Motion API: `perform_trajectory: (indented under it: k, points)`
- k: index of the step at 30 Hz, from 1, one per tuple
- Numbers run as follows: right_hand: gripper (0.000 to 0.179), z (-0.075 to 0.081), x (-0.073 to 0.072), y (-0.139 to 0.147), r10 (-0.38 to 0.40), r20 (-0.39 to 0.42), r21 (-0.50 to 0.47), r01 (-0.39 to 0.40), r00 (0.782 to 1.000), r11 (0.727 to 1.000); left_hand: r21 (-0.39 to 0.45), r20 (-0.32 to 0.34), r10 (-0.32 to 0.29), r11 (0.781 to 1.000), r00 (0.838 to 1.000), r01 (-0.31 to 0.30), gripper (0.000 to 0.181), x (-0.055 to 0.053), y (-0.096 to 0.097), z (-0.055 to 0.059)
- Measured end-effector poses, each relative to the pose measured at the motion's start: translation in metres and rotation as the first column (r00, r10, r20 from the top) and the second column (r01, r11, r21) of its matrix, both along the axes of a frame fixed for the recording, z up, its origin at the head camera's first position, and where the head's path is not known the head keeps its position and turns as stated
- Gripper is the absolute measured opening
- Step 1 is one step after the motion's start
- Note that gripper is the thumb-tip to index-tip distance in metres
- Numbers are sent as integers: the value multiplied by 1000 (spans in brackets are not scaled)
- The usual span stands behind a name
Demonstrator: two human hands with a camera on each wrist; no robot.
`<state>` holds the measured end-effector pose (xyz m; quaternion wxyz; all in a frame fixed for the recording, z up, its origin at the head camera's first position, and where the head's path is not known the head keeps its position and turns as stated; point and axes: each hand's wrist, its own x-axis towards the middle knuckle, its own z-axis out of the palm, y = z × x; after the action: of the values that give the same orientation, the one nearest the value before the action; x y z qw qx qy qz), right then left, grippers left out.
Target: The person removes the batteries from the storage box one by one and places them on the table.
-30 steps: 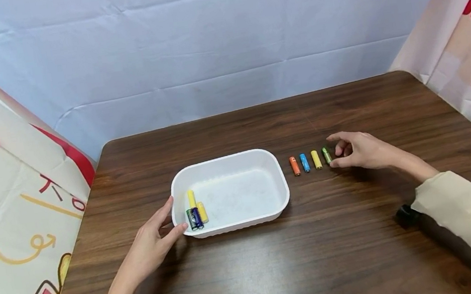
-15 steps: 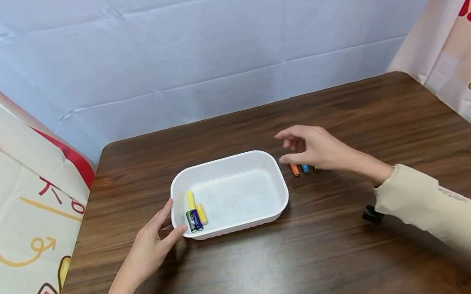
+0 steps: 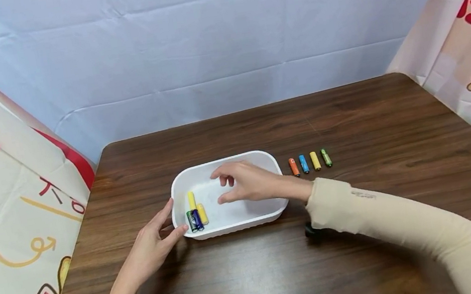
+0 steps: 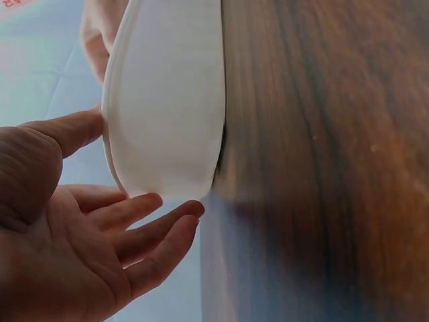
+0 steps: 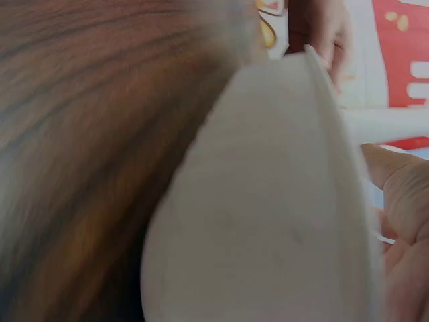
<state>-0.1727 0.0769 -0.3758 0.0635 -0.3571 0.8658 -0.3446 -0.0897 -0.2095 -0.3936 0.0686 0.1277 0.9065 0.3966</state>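
A white plastic tray (image 3: 269, 217) stands on the table. Inside its left end lie a long yellow battery (image 3: 191, 200), a short yellow battery (image 3: 202, 214), a green battery (image 3: 191, 221) and a dark blue battery (image 3: 198, 219). My left hand (image 3: 153, 245) rests at the tray's left end, thumb on the front corner of the rim and fingers spread along the outside; the left wrist view shows the fingers loosely extended against the wall. My right hand (image 3: 247, 182) reaches in over the tray's middle, thumb and index finger apart with nothing between them, to the right of the batteries.
Right of the tray stands a row of batteries: orange (image 3: 294, 167), blue (image 3: 303, 163), yellow (image 3: 315, 161) and green (image 3: 326, 158). The brown wooden table (image 3: 246, 277) ends at a pale cloth backdrop (image 3: 211, 44).
My right hand has moved left, from beside the green battery in the row, across the row and over the tray. The left hand and the batteries have stayed in place.
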Motion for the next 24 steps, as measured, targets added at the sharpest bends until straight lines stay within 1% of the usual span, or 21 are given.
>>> perform_trajectory:
  k: [3, 7, 12, 16, 20, 24]
  points:
    - [56, -7, -1, -18, 7, 30, 52, -8, 1000, 999, 11, -7, -8, 1000, 1000, 8, 73, 0, 1, 1]
    - [56, -14, -4, -34, -3, 54, 106, -3, 999, 994, 13, -13, -11, 1000, 1000, 12, 73, 0, 2, 2]
    - [55, -22, -7, -45, -10, 91, 150, -4, 996, 989, 14, -13, -10, 1000, 1000, 11, 73, -1, 2, 2]
    - [56, -27, -6, -50, -14, 109, 198, -7, 994, 980, 1, 2, -3, 1000, 1000, 3, 74, 0, 2, 3]
    - [60, -31, -3, -53, -22, 88, 247, -1, 996, 969, -16, 21, 4, 1000, 1000, -4, 76, 1, 1, 3]
    - [65, -34, 1, -55, -26, 39, 286, 13, 999, 958, -8, 18, -1, 1000, 1000, 1, 75, 1, 1, 2]
